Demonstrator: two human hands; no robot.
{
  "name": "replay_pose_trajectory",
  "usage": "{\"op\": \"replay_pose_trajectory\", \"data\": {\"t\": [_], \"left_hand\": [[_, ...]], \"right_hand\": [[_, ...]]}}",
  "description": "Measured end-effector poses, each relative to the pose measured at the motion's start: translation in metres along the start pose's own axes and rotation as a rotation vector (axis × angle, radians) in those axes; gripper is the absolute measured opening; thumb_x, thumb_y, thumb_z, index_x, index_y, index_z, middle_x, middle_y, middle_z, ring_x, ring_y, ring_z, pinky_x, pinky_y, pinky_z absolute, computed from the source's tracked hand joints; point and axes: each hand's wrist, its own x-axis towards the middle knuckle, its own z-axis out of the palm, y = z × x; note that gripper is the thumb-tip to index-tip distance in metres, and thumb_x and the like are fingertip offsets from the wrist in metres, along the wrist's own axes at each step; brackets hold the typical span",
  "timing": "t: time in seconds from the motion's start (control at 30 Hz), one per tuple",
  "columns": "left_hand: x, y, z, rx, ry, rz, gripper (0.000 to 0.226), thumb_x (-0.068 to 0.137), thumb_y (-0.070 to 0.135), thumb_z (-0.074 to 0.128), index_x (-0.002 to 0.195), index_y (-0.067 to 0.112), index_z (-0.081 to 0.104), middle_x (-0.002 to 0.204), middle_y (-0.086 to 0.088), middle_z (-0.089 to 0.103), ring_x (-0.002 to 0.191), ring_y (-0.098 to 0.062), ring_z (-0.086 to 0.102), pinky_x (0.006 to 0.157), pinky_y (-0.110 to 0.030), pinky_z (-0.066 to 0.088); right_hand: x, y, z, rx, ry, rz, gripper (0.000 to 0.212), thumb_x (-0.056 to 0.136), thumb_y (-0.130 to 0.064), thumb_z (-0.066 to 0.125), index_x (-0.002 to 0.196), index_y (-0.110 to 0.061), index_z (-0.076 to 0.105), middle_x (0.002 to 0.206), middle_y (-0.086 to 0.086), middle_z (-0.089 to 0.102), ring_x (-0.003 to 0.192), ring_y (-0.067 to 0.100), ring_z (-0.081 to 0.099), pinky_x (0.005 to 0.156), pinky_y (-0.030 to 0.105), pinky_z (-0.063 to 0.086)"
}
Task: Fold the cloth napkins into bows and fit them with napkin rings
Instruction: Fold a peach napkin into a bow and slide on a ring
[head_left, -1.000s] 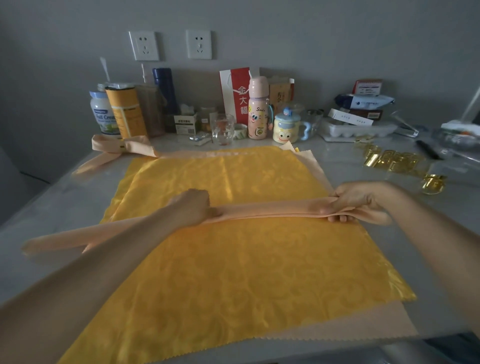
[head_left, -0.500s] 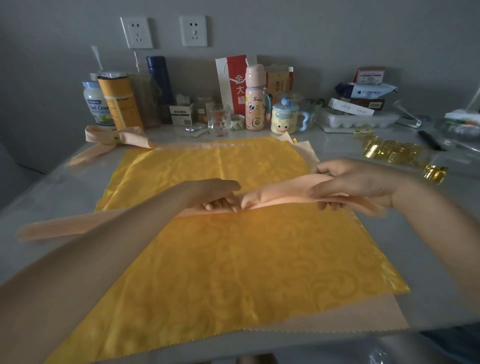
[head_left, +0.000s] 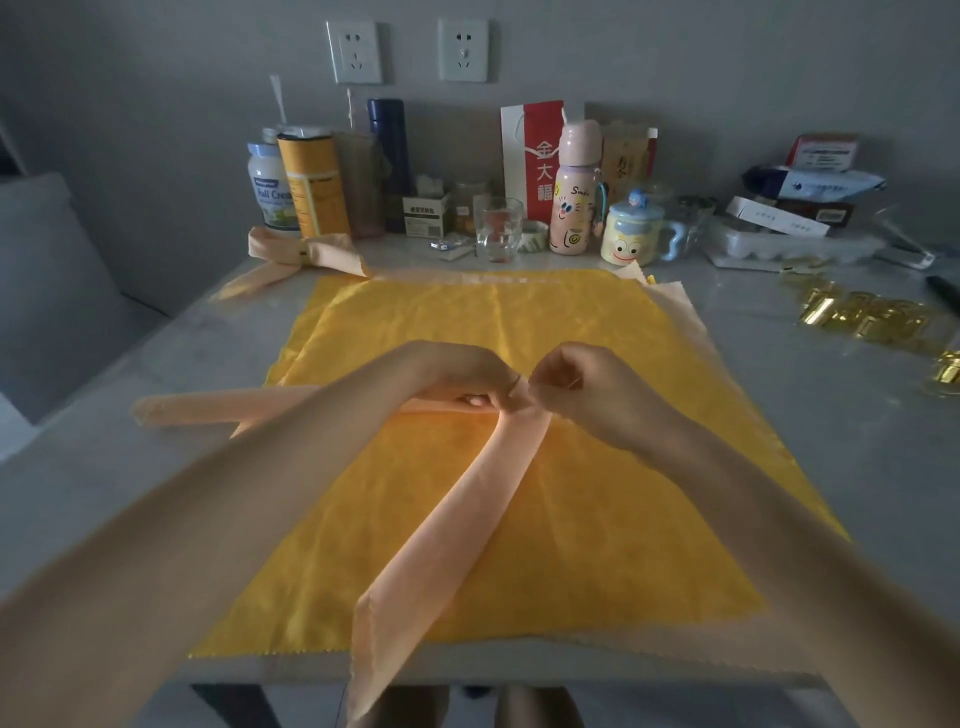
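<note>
1 peach napkin (head_left: 470, 519) pinched at its bend by L hand (head_left: 465, 375), R hand (head_left: 577, 397).

Bare forearms converge. Left hand (head_left: 462, 376) and right hand (head_left: 587, 397) nearly touch, fingers curled, pinching the folded peach cloth strip (head_left: 467, 514).

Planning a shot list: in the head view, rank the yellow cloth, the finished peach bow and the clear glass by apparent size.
1. yellow cloth
2. finished peach bow
3. clear glass
Cloth is nearer, but clearly largest. Bow and glass: similar depth.
</note>
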Motion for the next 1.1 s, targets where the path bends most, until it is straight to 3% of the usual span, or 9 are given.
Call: {"op": "replay_pose_trajectory", "data": {"t": [0.1,0.2,0.4,0.5,0.57,0.67,0.8,0.93,1.1], "left_hand": [[0.004,-0.003,0.007,-0.016,0.066,0.013,0.033,0.078,-0.014,0.041,0.093,0.009,0.059,0.078,0.004,0.053,0.076,-0.008,0.05,0.068,-0.011,0.04],[0.016,-0.006,0.016,-0.079,0.171,0.058,0.023,0.07,0.008,0.054,0.09,0.014,0.063,0.08,0.008,0.06,0.089,-0.012,0.06,0.076,-0.02,0.047],[0.008,-0.002,0.016,-0.048,0.334,0.035,0.018,0.081,0.01,0.05,0.063,0.008,0.05,0.065,-0.003,0.046,0.063,-0.017,0.042,0.055,-0.025,0.034],[0.008,-0.01,0.012,-0.008,0.443,0.125,0.003,0.083,0.012,0.057,0.081,0.009,0.058,0.079,-0.003,0.051,0.076,-0.018,0.046,0.061,-0.025,0.037],[0.005,-0.027,0.002,0.135,0.448,0.105,0.027,0.086,0.025,0.062,0.109,0.011,0.058,0.102,-0.004,0.054,0.096,-0.019,0.051,0.075,-0.024,0.039],[-0.009,-0.048,-0.013,0.271,0.422,0.055,0.031,0.09,0.03,0.058,0.117,0.014,0.06,0.122,-0.004,0.057,0.113,-0.021,0.052,0.083,-0.024,0.039],[-0.018,-0.062,-0.031,0.258,0.369,-0.028,0.028,0.092,0.028,0.056,0.116,0.015,0.065,0.126,0.001,0.058,0.115,-0.018,0.051,0.087,-0.023,0.037],[-0.018,-0.059,-0.046,0.34,0.271,-0.171,0.03,0.09,0.03,0.061,0.117,0.017,0.063,0.123,-0.001,0.056,0.113,-0.023,0.052,0.088,-0.033,0.044],[-0.016,-0.057,-0.06,0.517,0.186,-0.395,0.038,0.089,0.041,0.059,0.115,0.013,0.056,0.114,-0.004,0.058,0.101,-0.022,0.06,0.083,-0.033,0.053]], "right_hand": [[0.018,0.014,0.012,-0.08,-0.017,-0.026,0.016,0.085,-0.008,0.059,0.098,-0.017,0.058,0.102,-0.004,0.056,0.087,0.012,0.053,0.072,0.019,0.044],[0.023,0.019,0.018,-0.123,-0.089,-0.034,0.027,0.084,-0.008,0.059,0.109,-0.016,0.057,0.11,0.0,0.052,0.087,0.012,0.051,0.068,0.013,0.041],[0.027,0.012,0.024,-0.299,-0.119,-0.056,0.035,0.084,-0.012,0.062,0.118,-0.01,0.055,0.106,0.004,0.049,0.093,0.019,0.052,0.069,0.02,0.043],[0.03,0.006,0.023,-0.342,-0.164,-0.051,0.031,0.083,-0.013,0.063,0.114,-0.01,0.06,0.1,0.0,0.051,0.091,0.015,0.051,0.076,0.025,0.045],[0.033,0.005,0.023,-0.353,-0.184,-0.055,0.031,0.083,-0.015,0.064,0.114,-0.011,0.063,0.098,-0.005,0.05,0.093,0.011,0.049,0.071,0.018,0.042],[0.035,0.006,0.023,-0.346,-0.189,-0.046,0.032,0.083,-0.015,0.065,0.115,-0.013,0.062,0.084,-0.014,0.047,0.089,0.009,0.048,0.064,0.009,0.037],[0.035,0.007,0.027,-0.357,-0.252,-0.072,0.048,0.088,-0.011,0.06,0.133,-0.023,0.047,0.085,-0.009,0.041,0.089,0.012,0.05,0.075,0.022,0.046],[0.031,0.006,0.031,-0.424,-0.317,-0.062,0.048,0.097,-0.014,0.048,0.141,-0.032,0.04,0.122,0.004,0.036,0.109,0.019,0.049,0.089,0.025,0.042],[0.036,0.004,0.033,-0.478,-0.348,-0.019,0.048,0.097,-0.013,0.047,0.142,-0.029,0.04,0.134,0.005,0.033,0.113,0.021,0.049,0.087,0.024,0.04]]}}
